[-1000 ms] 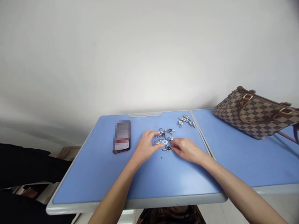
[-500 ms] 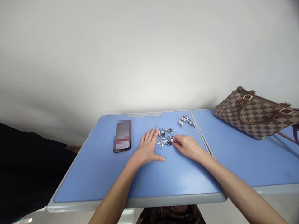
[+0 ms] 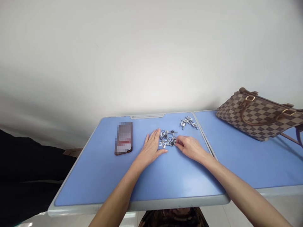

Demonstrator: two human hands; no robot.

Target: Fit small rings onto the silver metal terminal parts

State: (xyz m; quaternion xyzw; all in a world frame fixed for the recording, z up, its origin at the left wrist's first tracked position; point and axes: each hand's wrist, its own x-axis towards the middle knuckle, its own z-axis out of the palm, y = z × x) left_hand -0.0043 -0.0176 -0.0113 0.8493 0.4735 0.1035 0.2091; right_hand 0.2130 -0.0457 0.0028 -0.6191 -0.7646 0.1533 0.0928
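Observation:
A loose pile of small silver metal fittings (image 3: 167,138) with dark rings lies on the blue tabletop (image 3: 94,179). My left hand (image 3: 151,148) rests flat with its fingers apart, its fingertips and thumb touching the pile's left edge. It holds nothing. My right hand (image 3: 190,148) has its fingers bunched at the pile's right edge, touching a fitting with a dark centre (image 3: 172,143). Whether it grips that fitting is hidden by the fingers. A smaller group of similar fittings (image 3: 188,123) lies toward the far edge, apart from both hands.
A pixelated flat object, possibly a phone or wallet (image 3: 124,138), lies left of my left hand. A second blue table (image 3: 248,164) adjoins on the right, with a brown checkered handbag (image 3: 258,115) on it. A white wall stands behind.
My left hand has moved off the pile, down and left, and now lies flat beside it. My right hand has shifted slightly toward the far edge, and the fittings sit slightly rearranged.

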